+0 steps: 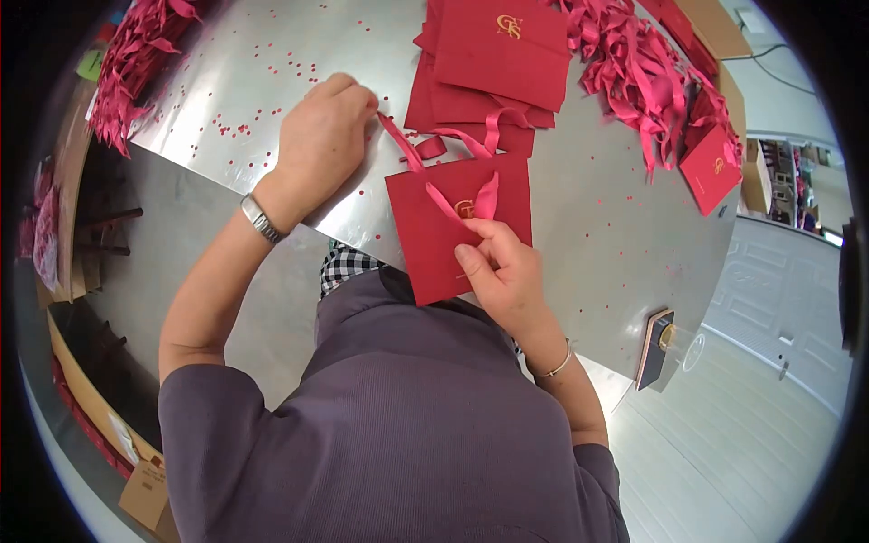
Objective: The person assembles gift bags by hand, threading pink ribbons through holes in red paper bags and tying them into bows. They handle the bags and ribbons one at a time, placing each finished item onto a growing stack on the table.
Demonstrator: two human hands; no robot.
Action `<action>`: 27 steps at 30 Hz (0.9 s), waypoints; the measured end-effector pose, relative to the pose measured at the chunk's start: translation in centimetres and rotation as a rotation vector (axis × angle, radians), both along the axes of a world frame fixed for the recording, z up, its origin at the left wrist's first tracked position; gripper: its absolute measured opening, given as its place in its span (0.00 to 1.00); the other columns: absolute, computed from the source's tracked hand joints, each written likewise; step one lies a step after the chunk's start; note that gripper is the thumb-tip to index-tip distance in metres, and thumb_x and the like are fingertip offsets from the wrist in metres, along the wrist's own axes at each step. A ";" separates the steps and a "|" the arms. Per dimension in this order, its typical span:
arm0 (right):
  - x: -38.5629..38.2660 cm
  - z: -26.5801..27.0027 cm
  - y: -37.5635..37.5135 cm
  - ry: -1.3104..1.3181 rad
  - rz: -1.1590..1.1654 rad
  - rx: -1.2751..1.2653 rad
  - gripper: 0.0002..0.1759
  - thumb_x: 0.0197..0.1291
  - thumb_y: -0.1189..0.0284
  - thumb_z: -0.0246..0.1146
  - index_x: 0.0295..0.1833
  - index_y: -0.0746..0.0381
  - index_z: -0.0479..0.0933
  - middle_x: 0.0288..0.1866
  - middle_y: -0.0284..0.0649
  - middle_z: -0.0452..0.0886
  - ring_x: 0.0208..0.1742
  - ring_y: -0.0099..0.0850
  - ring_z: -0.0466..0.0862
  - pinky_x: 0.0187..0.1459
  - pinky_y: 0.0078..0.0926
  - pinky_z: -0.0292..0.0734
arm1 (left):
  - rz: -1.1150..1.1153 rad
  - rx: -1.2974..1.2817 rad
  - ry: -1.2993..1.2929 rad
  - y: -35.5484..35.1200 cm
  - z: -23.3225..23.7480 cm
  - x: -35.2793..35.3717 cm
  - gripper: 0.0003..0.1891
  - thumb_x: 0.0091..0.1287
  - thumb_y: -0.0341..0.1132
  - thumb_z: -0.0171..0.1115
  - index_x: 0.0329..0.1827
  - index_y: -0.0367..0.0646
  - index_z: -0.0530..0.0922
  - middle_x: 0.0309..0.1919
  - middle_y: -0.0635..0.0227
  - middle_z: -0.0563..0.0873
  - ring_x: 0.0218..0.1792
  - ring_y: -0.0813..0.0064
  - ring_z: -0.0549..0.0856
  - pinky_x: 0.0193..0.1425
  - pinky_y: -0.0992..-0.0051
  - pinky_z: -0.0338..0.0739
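Note:
A red paper gift bag (421,240) with a gold logo lies flat at the table's near edge, its bottom reaching past it. A pink ribbon (405,145) comes from its top on the far side, and my left hand (326,131) pinches the end of it. Another ribbon loop (442,201) hangs over the bag's front. With thumb and forefinger, my right hand (507,271) grips the bottom of that loop in front of the logo. More ribbon (493,131) curls above the bag's top edge.
Stacked red bags (498,54) lie just beyond. Heaps of ribboned bags are at right (634,81) and left (136,72). One red bag (712,170) hangs near the right edge. A phone (654,348) lies at the right corner. Red paper dots (240,128) dot the metal table (579,199).

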State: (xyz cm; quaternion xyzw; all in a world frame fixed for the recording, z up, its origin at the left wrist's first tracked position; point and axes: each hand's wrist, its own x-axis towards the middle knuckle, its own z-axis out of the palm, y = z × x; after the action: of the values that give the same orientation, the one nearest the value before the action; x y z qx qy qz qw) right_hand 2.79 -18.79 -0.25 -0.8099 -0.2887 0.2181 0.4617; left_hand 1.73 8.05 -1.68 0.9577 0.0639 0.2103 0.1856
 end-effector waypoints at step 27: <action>2.2 -2.0 0.2 -0.576 -0.040 0.125 0.05 0.55 0.76 0.69 0.37 0.62 0.79 0.30 0.39 0.79 0.27 0.37 0.80 0.27 0.31 0.75 | -0.417 -0.028 0.254 -4.8 1.4 3.4 0.06 0.63 0.31 0.61 0.40 0.45 0.84 0.35 0.66 0.81 0.41 0.61 0.82 0.41 0.63 0.80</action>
State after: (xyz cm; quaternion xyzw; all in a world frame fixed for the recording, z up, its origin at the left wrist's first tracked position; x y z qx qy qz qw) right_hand 5.00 -18.56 -2.21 -0.8140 -0.4048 -0.0478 0.4139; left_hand 5.18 3.24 -0.32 0.9663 -0.1093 0.0443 0.2289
